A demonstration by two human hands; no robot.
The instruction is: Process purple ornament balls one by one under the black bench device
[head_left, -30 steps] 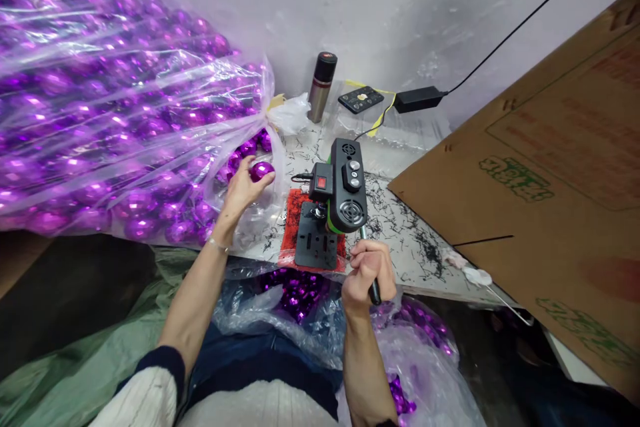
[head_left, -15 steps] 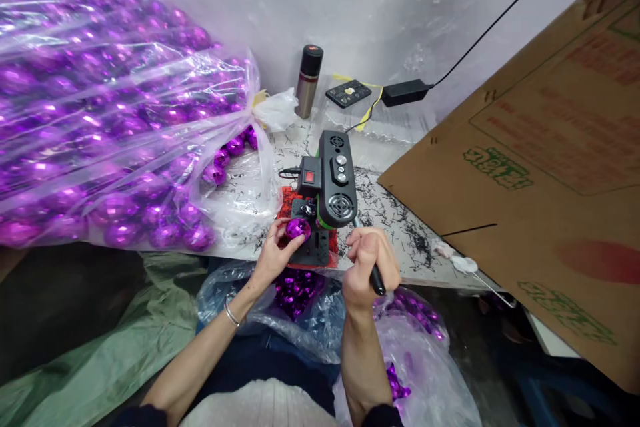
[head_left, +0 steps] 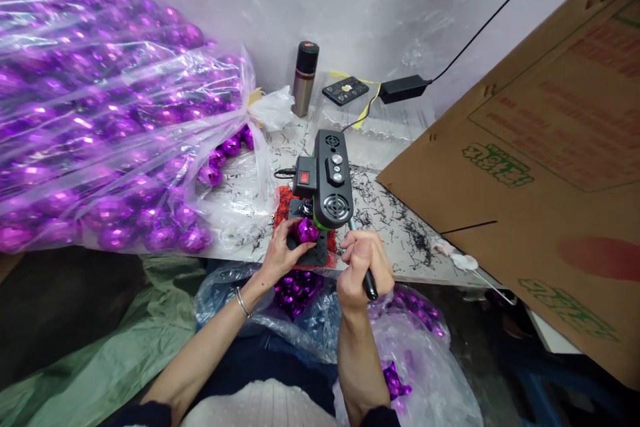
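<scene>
A small purple mirror ball (head_left: 307, 230) sits below the head of a black bench drill press (head_left: 335, 180), over its dark base plate (head_left: 316, 255). My left hand (head_left: 283, 255) is curled round the ball's left side, fingers behind it and thumb along its near side. The drill head covers part of the ball's right edge, so I cannot see a bit touching it. To the right, my right hand (head_left: 364, 267) is wrapped round the lever handle (head_left: 371, 284) of the press, its black end sticking out below the fist. Red material (head_left: 283, 203) shows around the base.
At the left lies a big clear bag (head_left: 125, 120) of purple balls. A flask (head_left: 305, 79), a black phone-like slab (head_left: 345, 90) and a power adapter (head_left: 403, 89) stand behind. Black shavings (head_left: 385, 203) litter the table. A cardboard box (head_left: 540, 200) leans in at the right.
My left hand has moved the ball a little to the right, further under the drill head, and its thumb has slid lower. My right hand stays on the lever, and the view has shifted slightly.
</scene>
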